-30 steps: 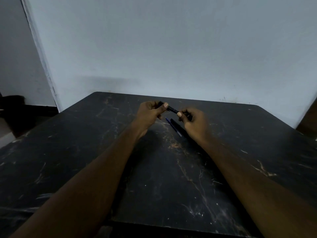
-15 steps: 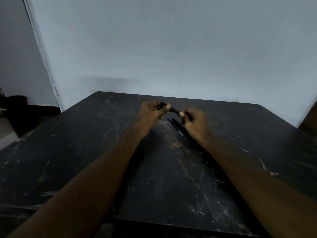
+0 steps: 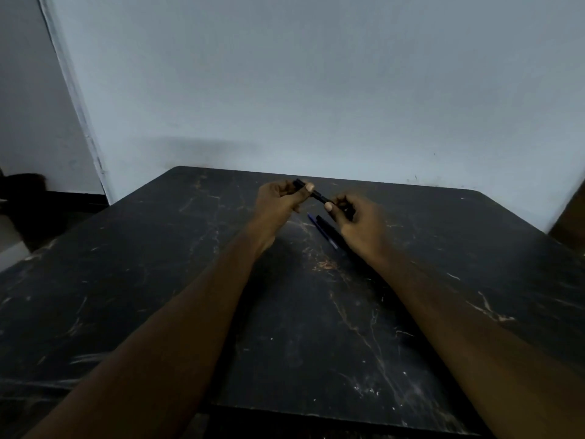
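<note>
Both hands hold a black pen [image 3: 319,196] above the far middle of the black marble table [image 3: 158,280]. My left hand [image 3: 278,201] pinches its left end between thumb and curled fingers. My right hand [image 3: 357,223] pinches the right end the same way. Under the hands, a blue pen [image 3: 323,231] and a second dark pen [image 3: 329,228] lie side by side on the table, partly hidden by my right hand.
A pale wall [image 3: 316,90] stands right behind the table's far edge. A dark object [image 3: 22,191] sits on the floor at the left. A brown object [image 3: 569,223] shows at the right edge.
Both hands stay on the pen and have barely shifted. The gap between the two thumbs looks slightly wider.
</note>
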The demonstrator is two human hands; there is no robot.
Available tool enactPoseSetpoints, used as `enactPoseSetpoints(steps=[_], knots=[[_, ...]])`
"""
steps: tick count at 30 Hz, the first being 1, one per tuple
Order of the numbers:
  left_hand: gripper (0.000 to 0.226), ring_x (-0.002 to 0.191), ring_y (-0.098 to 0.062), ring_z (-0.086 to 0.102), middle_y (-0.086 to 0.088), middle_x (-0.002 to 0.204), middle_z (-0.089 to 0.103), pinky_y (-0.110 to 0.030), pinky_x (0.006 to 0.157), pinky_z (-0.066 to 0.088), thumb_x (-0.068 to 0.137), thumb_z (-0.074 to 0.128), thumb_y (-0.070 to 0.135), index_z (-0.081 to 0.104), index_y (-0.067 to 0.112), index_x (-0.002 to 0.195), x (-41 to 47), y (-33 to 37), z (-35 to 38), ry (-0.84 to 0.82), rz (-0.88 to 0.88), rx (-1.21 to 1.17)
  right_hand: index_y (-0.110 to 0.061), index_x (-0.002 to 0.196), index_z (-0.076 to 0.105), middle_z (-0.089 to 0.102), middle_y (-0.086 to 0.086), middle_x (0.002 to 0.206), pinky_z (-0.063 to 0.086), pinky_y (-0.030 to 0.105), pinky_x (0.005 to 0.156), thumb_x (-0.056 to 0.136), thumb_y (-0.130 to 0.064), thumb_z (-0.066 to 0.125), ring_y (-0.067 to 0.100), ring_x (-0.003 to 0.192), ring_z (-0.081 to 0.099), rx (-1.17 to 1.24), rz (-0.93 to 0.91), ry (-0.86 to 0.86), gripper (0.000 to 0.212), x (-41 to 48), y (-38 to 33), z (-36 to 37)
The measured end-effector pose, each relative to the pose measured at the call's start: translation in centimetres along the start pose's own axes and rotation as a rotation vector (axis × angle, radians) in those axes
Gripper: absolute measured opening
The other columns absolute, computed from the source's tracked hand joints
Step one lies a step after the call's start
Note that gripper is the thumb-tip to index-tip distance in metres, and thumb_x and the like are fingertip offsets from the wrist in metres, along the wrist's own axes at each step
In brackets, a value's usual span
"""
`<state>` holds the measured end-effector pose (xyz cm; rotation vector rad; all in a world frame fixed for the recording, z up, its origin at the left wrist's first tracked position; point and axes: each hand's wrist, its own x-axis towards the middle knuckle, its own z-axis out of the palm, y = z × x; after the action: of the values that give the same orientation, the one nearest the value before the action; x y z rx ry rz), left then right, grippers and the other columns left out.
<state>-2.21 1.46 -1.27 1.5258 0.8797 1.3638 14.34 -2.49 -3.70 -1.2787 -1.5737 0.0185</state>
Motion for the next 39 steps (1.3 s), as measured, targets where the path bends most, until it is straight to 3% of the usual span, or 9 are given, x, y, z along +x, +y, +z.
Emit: enactPoseSetpoints(steps=[5, 9, 11, 14, 17, 21, 25, 30, 39], knots=[[0.019, 0.055, 0.004, 0.061, -0.001, 0.085, 0.073, -0.01, 0.043, 0.039, 0.088, 0.07, 0.021, 0.071, 0.008, 0.101, 0.7, 0.4, -1.6, 0.1, -0.064, -0.03, -0.018, 0.083, 0.069, 0.063, -0.005, 0.076, 0.041, 0.021, 0.058, 0.089, -0.039, 0.064, 0.007, 0.071, 0.057, 0.031, -0.004, 0.008, 0.022, -0.2, -0.2, -0.2], [0.006, 0.071, -0.011, 0.061, -0.005, 0.08, 0.069, -0.019, 0.054, 0.042, 0.092, 0.065, 0.017, 0.07, 0.014, 0.089, 1.8, 0.0, -3.1, 0.173, -0.081, 0.069, -0.019, 0.082, 0.068, 0.063, -0.007, 0.072, 0.042, 0.025, 0.057, 0.091, -0.045, 0.059, 0.008, 0.065, 0.057, 0.082, 0.076, 0.049, 0.029, 0.0, 0.0, -0.3], [0.011, 0.076, -0.017, 0.061, -0.006, 0.08, 0.067, -0.028, 0.065, 0.047, 0.093, 0.061, 0.018, 0.069, 0.012, 0.09, 2.2, -0.6, -3.5, 0.134, -0.059, 0.242, -0.021, 0.081, 0.067, 0.062, -0.008, 0.07, 0.042, 0.025, 0.055, 0.092, -0.046, 0.057, 0.009, 0.063, 0.056, 0.06, 0.103, 0.062, 0.029, 0.0, 0.3, -0.3], [0.031, 0.093, -0.025, 0.066, -0.013, 0.102, 0.069, -0.04, 0.087, 0.052, 0.095, 0.058, 0.025, 0.065, 0.004, 0.117, 2.3, -1.5, -3.6, -0.013, -0.059, 0.562, -0.017, 0.073, 0.064, 0.06, -0.002, 0.065, 0.04, 0.028, 0.054, 0.092, -0.038, 0.058, 0.015, 0.059, 0.056, -0.023, 0.146, 0.066, 0.029, 0.1, 1.1, -0.1], [0.038, 0.103, -0.022, 0.063, -0.009, 0.114, 0.067, -0.036, 0.089, 0.048, 0.094, 0.06, 0.033, 0.062, 0.01, 0.124, 1.9, -2.0, -3.4, -0.129, -0.049, 0.751, -0.015, 0.07, 0.062, 0.062, 0.001, 0.068, 0.05, 0.036, 0.063, 0.088, -0.034, 0.061, 0.018, 0.065, 0.059, -0.138, 0.213, 0.025, 0.026, 0.4, 1.9, -0.1], [0.048, 0.116, -0.02, 0.059, -0.006, 0.132, 0.062, -0.042, 0.102, 0.045, 0.09, 0.064, 0.037, 0.058, 0.015, 0.132, 1.9, -2.3, -3.6, -0.15, -0.041, 0.847, -0.022, 0.069, 0.064, 0.064, -0.007, 0.069, 0.055, 0.039, 0.069, 0.077, -0.041, 0.063, 0.014, 0.069, 0.062, -0.242, 0.296, -0.104, 0.021, 0.2, 2.1, -0.2], [0.041, 0.101, -0.014, 0.06, -0.003, 0.121, 0.067, -0.037, 0.094, 0.048, 0.087, 0.067, 0.037, 0.064, 0.02, 0.124, 1.9, -2.6, -3.9, -0.166, -0.032, 0.887, -0.025, 0.067, 0.065, 0.064, -0.01, 0.066, 0.053, 0.031, 0.061, 0.073, -0.052, 0.061, 0.01, 0.065, 0.061, -0.347, 0.335, -0.194, 0.028, 0.3, 1.6, -0.3], [0.019, 0.094, -0.015, 0.065, 0.001, 0.103, 0.072, -0.038, 0.092, 0.052, 0.085, 0.068, 0.033, 0.073, 0.025, 0.102, 1.8, -2.7, -4.0, -0.135, -0.038, 0.866, -0.02, 0.065, 0.069, 0.066, -0.004, 0.061, 0.055, 0.031, 0.056, 0.075, -0.055, 0.06, 0.012, 0.057, 0.062, -0.41, 0.328, -0.212, 0.037, 0.2, 1.1, -0.4], [0.013, 0.072, 0.0, 0.059, 0.005, 0.084, 0.069, -0.022, 0.066, 0.043, 0.087, 0.069, 0.024, 0.075, 0.018, 0.096, 2.0, -2.9, -3.9, -0.05, 0.014, 0.753, -0.018, 0.066, 0.068, 0.063, -0.004, 0.059, 0.054, 0.03, 0.057, 0.074, -0.054, 0.06, 0.014, 0.058, 0.06, -0.56, 0.315, -0.2, 0.038, 0.1, 1.2, -0.8]])
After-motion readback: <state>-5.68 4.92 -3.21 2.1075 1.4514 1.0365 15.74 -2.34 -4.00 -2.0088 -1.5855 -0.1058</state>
